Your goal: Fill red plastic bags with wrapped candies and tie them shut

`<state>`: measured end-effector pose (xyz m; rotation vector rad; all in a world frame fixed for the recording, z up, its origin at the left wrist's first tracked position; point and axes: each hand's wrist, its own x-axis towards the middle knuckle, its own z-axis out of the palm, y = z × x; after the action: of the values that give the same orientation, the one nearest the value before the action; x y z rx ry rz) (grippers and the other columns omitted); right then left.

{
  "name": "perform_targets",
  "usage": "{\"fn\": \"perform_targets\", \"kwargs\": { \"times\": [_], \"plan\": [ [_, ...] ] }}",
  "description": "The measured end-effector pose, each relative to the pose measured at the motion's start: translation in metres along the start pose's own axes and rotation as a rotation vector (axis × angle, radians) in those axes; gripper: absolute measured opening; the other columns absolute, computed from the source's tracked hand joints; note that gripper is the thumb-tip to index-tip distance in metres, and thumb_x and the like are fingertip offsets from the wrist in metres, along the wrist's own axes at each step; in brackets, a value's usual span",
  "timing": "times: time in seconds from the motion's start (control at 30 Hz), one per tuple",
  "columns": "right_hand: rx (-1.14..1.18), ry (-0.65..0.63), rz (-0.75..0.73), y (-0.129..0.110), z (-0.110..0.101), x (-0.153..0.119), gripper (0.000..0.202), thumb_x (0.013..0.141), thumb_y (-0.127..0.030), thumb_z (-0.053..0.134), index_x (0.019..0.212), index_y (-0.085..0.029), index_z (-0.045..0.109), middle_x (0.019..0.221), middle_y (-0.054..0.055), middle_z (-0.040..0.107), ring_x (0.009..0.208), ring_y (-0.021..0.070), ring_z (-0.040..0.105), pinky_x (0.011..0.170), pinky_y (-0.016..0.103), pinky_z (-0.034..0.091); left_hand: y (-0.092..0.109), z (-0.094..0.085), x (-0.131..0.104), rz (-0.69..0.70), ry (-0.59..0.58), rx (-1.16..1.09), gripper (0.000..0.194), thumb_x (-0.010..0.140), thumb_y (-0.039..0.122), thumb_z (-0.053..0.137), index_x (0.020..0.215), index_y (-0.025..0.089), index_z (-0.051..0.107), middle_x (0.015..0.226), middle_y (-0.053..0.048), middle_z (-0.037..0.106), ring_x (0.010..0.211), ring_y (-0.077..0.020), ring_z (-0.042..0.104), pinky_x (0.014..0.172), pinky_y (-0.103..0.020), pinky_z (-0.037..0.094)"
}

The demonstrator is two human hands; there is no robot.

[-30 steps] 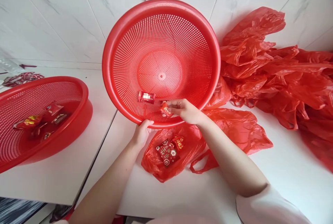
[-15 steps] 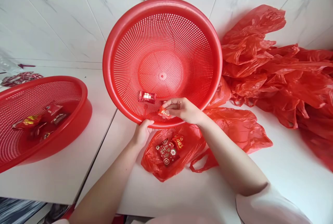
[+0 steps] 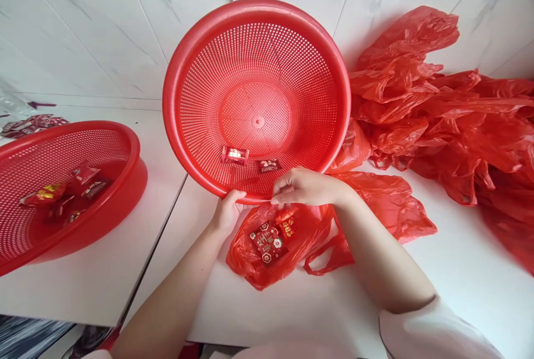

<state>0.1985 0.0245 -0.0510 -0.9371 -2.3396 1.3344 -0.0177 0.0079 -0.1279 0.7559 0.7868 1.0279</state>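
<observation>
A large red mesh basket (image 3: 256,9) stands tilted toward me, held at its front rim by my left hand (image 3: 227,212). Inside, low down, lie a shiny red packet (image 3: 235,155) and a dark red packet (image 3: 269,166). My right hand (image 3: 301,187) is at the rim, right of the left one, its thumb and fingertips close together; I cannot make out anything between them. Just below, an open red plastic bag (image 3: 250,270) holds a patterned dark red packet (image 3: 268,242) and an orange-red packet with gold lettering (image 3: 286,227).
Another red basket (image 3: 136,170) with several packets stands at the left. Behind it are more red packets (image 3: 35,124). Crumpled red plastic bags (image 3: 442,119) are heaped at the right against the tiled wall. A flat red bag (image 3: 384,203) lies nearer.
My right hand has moved down and right from inside the basket to its rim. The orange-red packet it held no longer shows in its fingers. The dark red packet is uncovered.
</observation>
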Motion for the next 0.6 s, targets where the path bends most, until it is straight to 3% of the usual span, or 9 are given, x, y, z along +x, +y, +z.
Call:
{"fn": "perform_targets", "kwargs": {
  "times": [0.07,0.13,0.2,0.23,0.33,0.47,0.6],
  "plan": [
    [-0.091,0.1,-0.001,-0.002,0.002,0.001,0.025,0.089,-0.034,0.055,0.081,-0.016,0.07,0.072,0.001,0.069,0.065,0.0115,0.062,0.063,0.023,0.044,-0.001,0.0,-0.001,-0.005,-0.015,-0.001,0.03,0.073,0.024,0.057,0.095,0.01,0.072,0.094,-0.011,0.073,0.098,-0.0304,0.066,0.082,-0.041,0.054],
    [-0.245,0.335,0.007,0.001,0.005,0.005,0.025,0.092,-0.034,0.051,0.087,-0.017,0.068,0.08,0.003,0.07,0.071,0.0124,0.063,0.069,0.024,0.045,-0.003,0.001,-0.002,-0.005,-0.022,-0.017,0.03,0.073,0.023,0.058,0.097,0.011,0.071,0.095,-0.01,0.073,0.1,-0.0302,0.065,0.083,-0.041,0.053],
    [-0.456,0.533,0.096,0.008,0.01,0.011,0.022,0.093,-0.031,0.05,0.095,-0.016,0.066,0.089,0.007,0.069,0.082,0.0158,0.063,0.076,0.027,0.044,-0.006,0.002,-0.004,-0.006,-0.009,-0.039,0.033,0.072,0.022,0.06,0.101,0.012,0.07,0.098,-0.01,0.072,0.102,-0.0301,0.065,0.085,-0.041,0.053],
    [-0.554,0.573,0.161,0.012,0.011,0.014,0.02,0.092,-0.029,0.052,0.099,-0.016,0.065,0.093,0.009,0.069,0.087,0.0182,0.063,0.079,0.028,0.044,-0.007,0.002,-0.004,-0.012,0.002,-0.048,0.035,0.071,0.022,0.06,0.103,0.012,0.069,0.098,-0.01,0.072,0.102,-0.0302,0.064,0.086,-0.041,0.052],
    [-0.686,0.499,0.281,0.023,0.014,0.018,0.021,0.09,-0.028,0.056,0.105,-0.015,0.061,0.101,0.013,0.067,0.094,0.0213,0.062,0.08,0.029,0.045,-0.008,0.003,-0.005,-0.005,0.027,-0.048,0.04,0.068,0.022,0.062,0.106,0.012,0.068,0.101,-0.009,0.072,0.103,-0.0306,0.064,0.087,-0.042,0.051],
    [-0.641,0.352,0.254,0.024,0.012,0.016,0.02,0.092,-0.03,0.053,0.106,-0.018,0.06,0.103,0.011,0.068,0.091,0.0187,0.064,0.078,0.026,0.044,-0.007,0.002,-0.003,0.028,0.032,-0.035,0.035,0.067,0.022,0.063,0.1,0.013,0.067,0.101,-0.008,0.071,0.105,-0.0303,0.063,0.089,-0.043,0.05],
    [-0.633,0.323,0.23,0.022,0.012,0.015,0.022,0.094,-0.03,0.049,0.106,-0.018,0.062,0.1,0.011,0.069,0.091,0.019,0.064,0.076,0.025,0.043,-0.008,0.001,-0.002,0.019,0.041,-0.035,0.024,0.068,0.022,0.063,0.089,0.013,0.067,0.096,-0.008,0.072,0.103,-0.0301,0.064,0.088,-0.043,0.051]
  ]
}}
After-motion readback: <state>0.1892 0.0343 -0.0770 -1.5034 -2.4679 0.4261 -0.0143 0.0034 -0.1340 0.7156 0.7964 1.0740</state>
